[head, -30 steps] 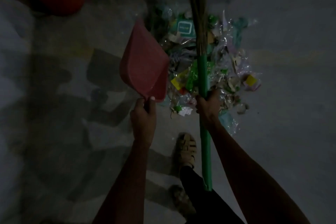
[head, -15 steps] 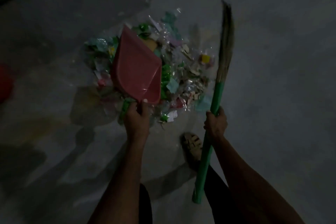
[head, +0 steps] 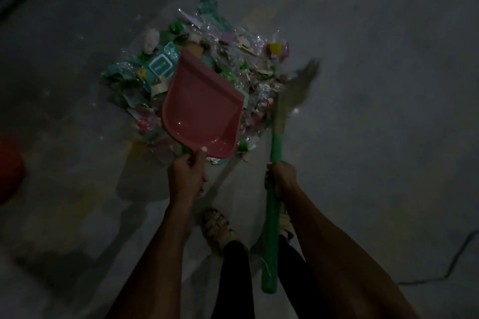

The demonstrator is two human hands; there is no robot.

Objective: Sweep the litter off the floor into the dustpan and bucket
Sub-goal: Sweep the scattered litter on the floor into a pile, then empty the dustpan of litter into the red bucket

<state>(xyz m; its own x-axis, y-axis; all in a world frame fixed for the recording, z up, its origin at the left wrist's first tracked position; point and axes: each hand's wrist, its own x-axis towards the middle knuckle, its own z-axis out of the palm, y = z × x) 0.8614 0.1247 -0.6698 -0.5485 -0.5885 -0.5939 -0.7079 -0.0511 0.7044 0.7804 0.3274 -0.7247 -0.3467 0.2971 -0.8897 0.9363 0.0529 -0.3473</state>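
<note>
L hand [head: 187,176] grips red dustpan [head: 201,109] at its near edge, pan over litter pile [head: 207,59] beyond fingers. R hand [head: 281,179] fingers wrapped round green broom [head: 274,160], bristles at pile's right edge. Red bucket [head: 10,171] far left.

dustpan [head: 201,109] lies over the near side of the litter pile [head: 220,41]; broom [head: 274,181] right of it, bucket [head: 9,171] far left.

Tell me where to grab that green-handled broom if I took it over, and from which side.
Grip the broom on its green handle, just above or below where the right hand holds it now, fingers wrapped round the shaft. Come from the right: the handle is a smooth, straight bar and stands clear there. The dustpan and litter pile crowd the left. Probably avoid the bristle end, which looks soft and is blurred.
</note>
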